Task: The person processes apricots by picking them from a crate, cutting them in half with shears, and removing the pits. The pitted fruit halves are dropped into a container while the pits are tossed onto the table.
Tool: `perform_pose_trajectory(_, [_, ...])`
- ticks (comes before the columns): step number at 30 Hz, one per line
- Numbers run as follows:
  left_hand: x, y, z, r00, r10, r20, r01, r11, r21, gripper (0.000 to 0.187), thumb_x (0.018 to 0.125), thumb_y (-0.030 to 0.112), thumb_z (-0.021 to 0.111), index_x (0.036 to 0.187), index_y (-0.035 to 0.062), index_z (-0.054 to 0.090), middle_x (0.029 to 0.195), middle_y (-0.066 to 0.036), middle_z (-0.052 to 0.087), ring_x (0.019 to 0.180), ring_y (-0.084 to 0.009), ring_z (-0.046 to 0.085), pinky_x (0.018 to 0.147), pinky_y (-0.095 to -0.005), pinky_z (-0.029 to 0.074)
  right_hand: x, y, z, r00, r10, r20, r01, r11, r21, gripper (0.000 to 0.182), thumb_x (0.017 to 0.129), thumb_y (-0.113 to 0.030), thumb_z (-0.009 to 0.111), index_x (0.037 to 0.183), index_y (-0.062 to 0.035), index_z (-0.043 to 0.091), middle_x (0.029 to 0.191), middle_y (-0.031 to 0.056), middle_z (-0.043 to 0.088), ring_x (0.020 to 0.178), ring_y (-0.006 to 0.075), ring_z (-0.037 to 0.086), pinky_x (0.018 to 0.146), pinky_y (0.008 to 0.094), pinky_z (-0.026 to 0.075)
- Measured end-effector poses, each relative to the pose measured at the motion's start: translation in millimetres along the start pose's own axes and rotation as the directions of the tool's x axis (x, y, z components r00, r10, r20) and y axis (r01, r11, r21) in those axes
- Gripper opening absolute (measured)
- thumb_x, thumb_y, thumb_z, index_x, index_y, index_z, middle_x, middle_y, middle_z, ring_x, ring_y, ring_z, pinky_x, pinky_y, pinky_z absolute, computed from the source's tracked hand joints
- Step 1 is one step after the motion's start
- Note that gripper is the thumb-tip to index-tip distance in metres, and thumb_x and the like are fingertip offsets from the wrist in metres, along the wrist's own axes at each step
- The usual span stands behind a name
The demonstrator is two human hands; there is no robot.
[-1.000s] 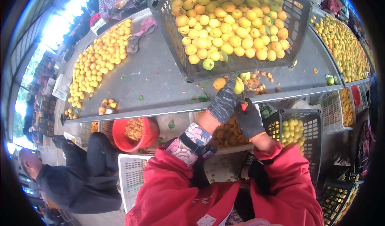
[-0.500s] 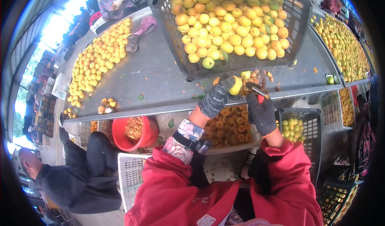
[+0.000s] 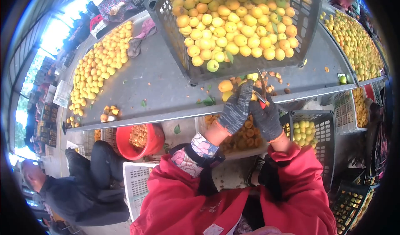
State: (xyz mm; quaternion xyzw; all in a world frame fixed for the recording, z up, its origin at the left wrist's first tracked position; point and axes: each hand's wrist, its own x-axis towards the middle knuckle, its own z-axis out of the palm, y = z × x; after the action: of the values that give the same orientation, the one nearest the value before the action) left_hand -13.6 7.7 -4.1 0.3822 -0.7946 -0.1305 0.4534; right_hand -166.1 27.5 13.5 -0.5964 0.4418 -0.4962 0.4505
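Observation:
Both hands wear dark grey gloves and meet over the table's front edge. My left hand (image 3: 237, 110) is closed round a yellow fruit (image 3: 253, 96), which is mostly hidden by the fingers. Right beside it, my right hand (image 3: 266, 117) grips a tool with a red handle (image 3: 263, 104) and thin metal parts, one pointing up and away. Just behind the hands lie whole fruits (image 3: 225, 86) and cut pieces. A tilted dark crate (image 3: 196, 70) full of yellow-orange fruit stands beyond them. Below the hands, a tub (image 3: 246, 153) holds halved fruit.
Piles of fruit lie on the table (image 3: 158, 85) at the left (image 3: 100, 60) and far right (image 3: 354, 43). A red bucket (image 3: 156, 141), a white crate (image 3: 133, 185) and a dark crate of greenish fruit (image 3: 329, 126) stand below. A seated person (image 3: 83, 193) is at left.
My left hand has moved right and my right hand slightly left, so they now meet at the fruit. The tool's metal part now points upward. The view has shifted slightly.

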Motion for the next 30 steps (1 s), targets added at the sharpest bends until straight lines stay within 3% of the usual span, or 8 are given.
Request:
perform_pose_trajectory(3, [8.8,12.3,1.2,0.985,-0.173,-0.017,0.165,0.963,-0.211,0.046,0.097,0.008,0.052,0.141,0.0003,0.044,0.129,-0.02,0.059,0.112,-0.0331,0.062,0.098,-0.0395,0.047,-5.2,-7.3,9.4,0.975,0.221,0.015,-0.22,0.964,0.148,0.037,0.097,-0.029,0.063,0.123,-0.0025,0.059,0.069,0.0002,0.059,0.058,0.0071,0.053,0.052,0.0258,0.043])
perform_pose_trajectory(7, [12.0,18.1,1.6,0.974,-0.221,-0.041,0.201,0.938,-0.284,0.041,0.1,0.013,0.044,0.139,0.0005,0.048,0.128,-0.019,0.06,0.112,-0.0319,0.062,0.098,-0.0375,0.046,-8.4,-18.1,21.4,0.949,0.315,-0.015,-0.283,0.873,0.397,0.03,0.1,-0.031,0.058,0.116,-0.0054,0.062,0.061,-0.0041,0.051,0.051,0.0035,0.047,0.044,0.0235,0.034])
perform_pose_trajectory(10, [14.6,23.9,5.5,0.959,-0.274,-0.068,0.247,0.93,-0.273,0.043,0.104,0.025,0.037,0.136,0.0001,0.052,0.126,-0.018,0.063,0.113,-0.0315,0.062,0.1,-0.0385,0.045,-9.3,-25.4,19.3,0.921,0.388,0.02,-0.351,0.809,0.472,0.027,0.1,-0.031,0.058,0.111,-0.0069,0.062,0.063,-0.0044,0.052,0.052,0.0032,0.047,0.043,0.023,0.034])
perform_pose_trajectory(13, [14.4,14.0,11.2,0.988,-0.118,-0.096,0.108,0.988,-0.109,0.042,0.096,0.006,0.048,0.137,-0.0019,0.046,0.122,-0.024,0.062,0.1,-0.0369,0.066,0.087,-0.0414,0.053,-7.5,-29.6,21.5,0.916,0.402,0.0,-0.336,0.765,0.55,0.026,0.101,-0.033,0.056,0.106,-0.008,0.062,0.066,-0.0045,0.054,0.052,0.0034,0.049,0.043,0.0221,0.034])
perform_pose_trajectory(19, [12.9,4.4,21.3,0.984,0.051,-0.168,-0.032,0.993,0.115,0.039,0.097,0.008,0.046,0.135,-0.0006,0.049,0.117,-0.023,0.065,0.095,-0.0352,0.068,0.081,-0.0422,0.054,-6.5,-14.5,12.4,0.955,0.298,0.012,-0.273,0.858,0.434,0.028,0.103,-0.033,0.049,0.111,-0.0084,0.059,0.08,-0.0017,0.06,0.064,0.0063,0.056,0.052,0.0231,0.042])
perform_pose_trajectory(23, [13.6,6.4,19.0,0.987,-0.119,-0.103,0.112,0.991,-0.071,0.041,0.098,0.01,0.047,0.137,-0.0002,0.048,0.113,-0.022,0.066,0.096,-0.0344,0.068,0.083,-0.0413,0.054,-2.4,0.3,12.3,0.909,0.412,0.063,-0.369,0.725,0.582,0.032,0.101,-0.032,0.055,0.117,-0.0035,0.058,0.082,-0.0005,0.062,0.067,0.0059,0.058,0.055,0.023,0.046])
perform_pose_trajectory(26, [16.7,3.7,21.5,0.987,-0.108,-0.121,0.085,0.979,-0.186,0.037,0.096,0.012,0.054,0.132,0.0008,0.052,0.115,-0.021,0.065,0.104,-0.0343,0.065,0.091,-0.0412,0.051,4.2,3.5,5.1,0.983,0.174,-0.066,-0.152,0.954,0.26,0.036,0.099,-0.025,0.059,0.126,-0.0015,0.056,0.093,0.003,0.065,0.079,0.0093,0.063,0.067,0.0245,0.051])
perform_pose_trajectory(30, [4.0,-18.7,23.0,0.882,-0.42,0.215,0.469,0.737,-0.486,0.039,0.104,0.026,0.043,0.134,0.001,0.049,0.095,-0.006,0.065,0.068,-0.0123,0.058,0.056,-0.0249,0.044,8.2,0.8,-2.3,0.981,-0.179,-0.078,0.168,0.977,-0.132,0.044,0.094,-0.019,0.066,0.132,-0.0025,0.054,0.101,0.012,0.068,0.089,0.016,0.065,0.078,0.029,0.052])
